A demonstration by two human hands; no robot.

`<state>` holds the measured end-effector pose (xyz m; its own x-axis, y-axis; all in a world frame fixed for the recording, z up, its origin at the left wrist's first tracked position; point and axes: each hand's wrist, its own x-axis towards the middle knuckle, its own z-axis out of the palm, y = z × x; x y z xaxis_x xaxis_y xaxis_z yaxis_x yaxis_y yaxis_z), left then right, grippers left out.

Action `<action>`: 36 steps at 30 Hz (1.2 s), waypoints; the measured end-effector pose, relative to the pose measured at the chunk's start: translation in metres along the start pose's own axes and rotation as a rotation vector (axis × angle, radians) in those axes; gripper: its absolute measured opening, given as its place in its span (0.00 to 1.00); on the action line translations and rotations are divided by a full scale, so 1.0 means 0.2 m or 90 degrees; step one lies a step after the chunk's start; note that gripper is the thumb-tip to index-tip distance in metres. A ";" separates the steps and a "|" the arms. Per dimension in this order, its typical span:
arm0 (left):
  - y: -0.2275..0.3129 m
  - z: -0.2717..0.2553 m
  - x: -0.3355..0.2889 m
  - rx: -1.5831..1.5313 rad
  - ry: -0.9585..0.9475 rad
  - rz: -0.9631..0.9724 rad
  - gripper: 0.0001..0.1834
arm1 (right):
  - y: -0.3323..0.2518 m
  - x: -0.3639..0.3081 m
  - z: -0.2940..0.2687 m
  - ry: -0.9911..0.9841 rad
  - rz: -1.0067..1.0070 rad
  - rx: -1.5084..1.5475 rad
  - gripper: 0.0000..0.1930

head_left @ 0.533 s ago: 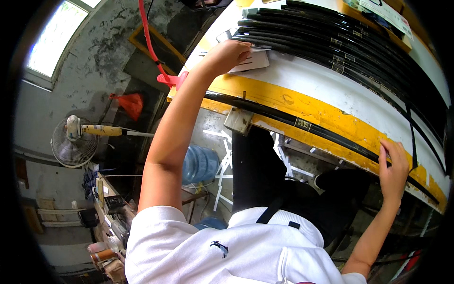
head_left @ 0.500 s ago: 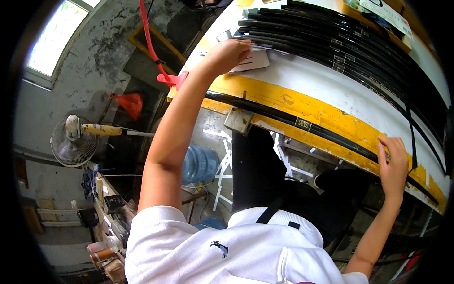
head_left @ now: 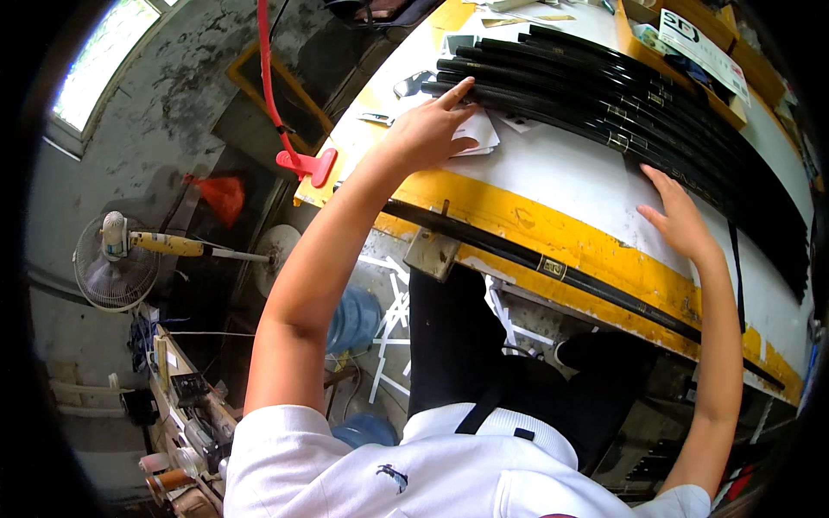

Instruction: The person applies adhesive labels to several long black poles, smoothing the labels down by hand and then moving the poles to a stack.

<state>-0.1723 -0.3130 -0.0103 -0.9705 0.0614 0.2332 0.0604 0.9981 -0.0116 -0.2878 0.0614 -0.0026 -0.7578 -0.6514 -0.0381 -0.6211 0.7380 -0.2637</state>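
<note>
A row of long, glossy black rods [head_left: 553,104] with gold markings lies side by side across the white tabletop. At their left ends is my left hand [head_left: 439,129], its index finger stretched onto the nearest rod and its thumb apart. My right hand [head_left: 678,211] reaches the near side of the row farther right, fingers extended and thumb spread. Neither hand is wrapped round a rod. Another single black rod [head_left: 501,246] with a gold band lies along the yellow front edge of the table, below both hands. White papers [head_left: 484,138] sit partly beneath my left hand.
A red clamp [head_left: 313,166] grips the table's left corner beside a red hose [head_left: 268,78]. A metal block [head_left: 432,253] sits at the front edge. Cardboard boxes [head_left: 725,95] stand at the back right. Left are a fan [head_left: 117,259] and blue water jug [head_left: 352,319]; paper strips litter the floor.
My right hand has left the front-edge rod and moved away from me to the row of rods. My left hand's fingers have opened out onto the row's left end. The view has shifted slightly.
</note>
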 end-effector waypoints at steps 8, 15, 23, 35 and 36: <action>0.11 0.11 0.27 0.239 0.140 0.216 0.06 | 0.06 0.12 -0.01 0.009 -0.001 0.079 0.24; 0.15 0.16 0.34 0.293 0.070 0.213 0.04 | 0.04 0.14 -0.02 0.024 -0.017 0.093 0.20; 0.10 -0.09 0.10 -0.009 0.241 0.170 0.07 | 0.08 0.17 -0.02 0.040 -0.019 0.139 0.17; 0.49 -0.29 -0.33 -0.051 0.465 0.382 0.10 | 0.12 0.18 0.01 0.028 0.000 0.220 0.16; 0.53 -0.28 -0.35 -0.059 0.478 0.375 0.08 | 0.07 0.16 -0.02 0.008 0.029 0.288 0.17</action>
<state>-0.0849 -0.2113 0.0272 -0.3769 0.5041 0.7771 0.5405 0.8010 -0.2574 -0.3219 0.0522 -0.0037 -0.7868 -0.6153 -0.0485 -0.4388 0.6128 -0.6572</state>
